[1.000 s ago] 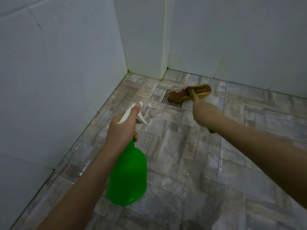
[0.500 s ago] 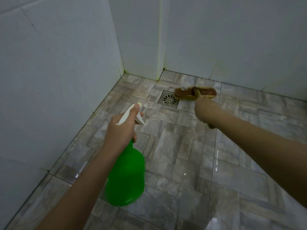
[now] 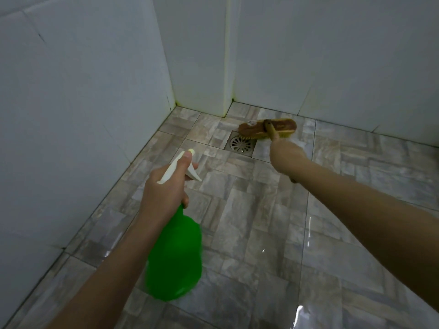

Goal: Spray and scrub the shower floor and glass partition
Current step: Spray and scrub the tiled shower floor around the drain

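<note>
My left hand (image 3: 164, 193) grips a green spray bottle (image 3: 175, 257) by its white trigger head, nozzle aimed forward over the floor. My right hand (image 3: 285, 157) holds the handle of a brown scrub brush (image 3: 268, 128) with yellowish bristles. The brush head lies on the grey tiled shower floor (image 3: 249, 224), just behind and to the right of the round metal drain (image 3: 240, 144), near the far wall. No glass partition is in view.
White tiled walls (image 3: 83, 103) close the floor on the left and at the back, with a jutting corner column (image 3: 228, 67) behind the drain. The floor tiles shine wet at the lower right (image 3: 306, 233).
The brush has slid from over the drain to the far right of it, toward the back wall. The left hand with the bottle has stayed nearly in place.
</note>
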Demonstrator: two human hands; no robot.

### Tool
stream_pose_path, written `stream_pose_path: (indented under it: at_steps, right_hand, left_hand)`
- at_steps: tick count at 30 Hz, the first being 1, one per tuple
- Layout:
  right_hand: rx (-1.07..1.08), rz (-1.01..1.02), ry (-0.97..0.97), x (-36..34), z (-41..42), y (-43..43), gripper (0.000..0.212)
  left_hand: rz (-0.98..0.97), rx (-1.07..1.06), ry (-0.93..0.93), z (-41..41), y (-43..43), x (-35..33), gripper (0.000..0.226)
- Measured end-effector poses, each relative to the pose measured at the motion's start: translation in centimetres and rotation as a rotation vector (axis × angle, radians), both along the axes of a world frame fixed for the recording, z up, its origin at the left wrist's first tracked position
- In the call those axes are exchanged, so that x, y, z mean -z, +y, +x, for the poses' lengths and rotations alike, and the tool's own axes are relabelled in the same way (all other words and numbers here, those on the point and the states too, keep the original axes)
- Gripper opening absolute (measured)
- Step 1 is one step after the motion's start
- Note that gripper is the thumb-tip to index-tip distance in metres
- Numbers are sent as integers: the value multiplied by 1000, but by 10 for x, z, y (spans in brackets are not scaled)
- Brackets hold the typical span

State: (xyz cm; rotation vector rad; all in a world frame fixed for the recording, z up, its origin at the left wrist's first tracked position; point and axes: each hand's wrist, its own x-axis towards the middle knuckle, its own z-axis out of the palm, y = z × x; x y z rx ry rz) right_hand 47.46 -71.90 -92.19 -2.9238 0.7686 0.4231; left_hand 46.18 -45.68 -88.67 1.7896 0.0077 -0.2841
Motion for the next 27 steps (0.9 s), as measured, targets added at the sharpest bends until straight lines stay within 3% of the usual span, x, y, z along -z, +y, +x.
stream_pose_path:
  at_steps: [5,10,13,17,20,24,27]
  right_hand:
    - [-123,20,15,18,-21,29,85]
    - [3,12,14,4,2,-1,82]
    - [-55,-6,59,15,-16,29,91]
    - [-54,59,-20,17,-20,24,81]
    - [112,248,-97,1,2,-10,80]
    - [298,526,-131,-60,-26,-31,36]
    - [374,558,-236,-123,-93,-20,55]
  left_hand:
    - [3,24,-15,5,7,7,31]
    - [11,-10,-20,7,3,12,27]
    - [2,-23,-34,8,0,12,27]
    - [17,-89,-20,-2,-4,7,33]
    - [22,-108,-43,-26,-8,-13,32]
    - [60,-130,-22,-63,-10,-67,28]
    - [59,-108,-18,-96,-15,-135,30]
